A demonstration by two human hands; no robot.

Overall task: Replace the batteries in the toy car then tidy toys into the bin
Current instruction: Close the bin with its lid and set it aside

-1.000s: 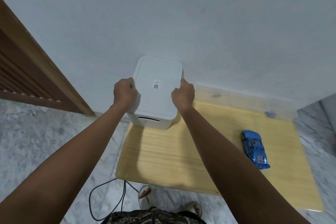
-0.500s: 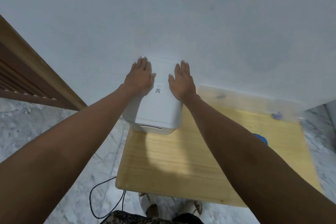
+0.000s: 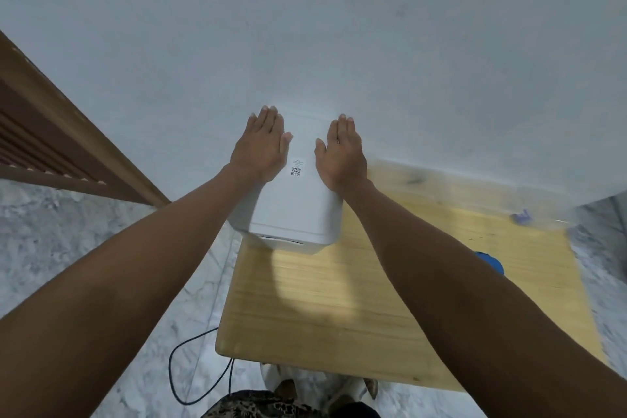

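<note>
Ahead, a pale wooden table (image 3: 339, 299) stands against a grey wall, on a marble floor. At its far left corner sits a white bin (image 3: 298, 210) with its lid on, a small code sticker on top; the bin overhangs the table's left edge slightly. Both hands lie flat on the lid, fingers straight and together: the left hand (image 3: 261, 146) on the lid's left side, the right hand (image 3: 341, 153) on its right, gripping nothing. Near the table's right edge, a blue toy car (image 3: 492, 263) peeks out from behind the right forearm, mostly hidden. A small blue object (image 3: 522, 216) lies at the far right corner. Pressing down unevenly could tip the overhanging bin off the left edge. Swinging the right arm back could knock the car to the floor.
</note>
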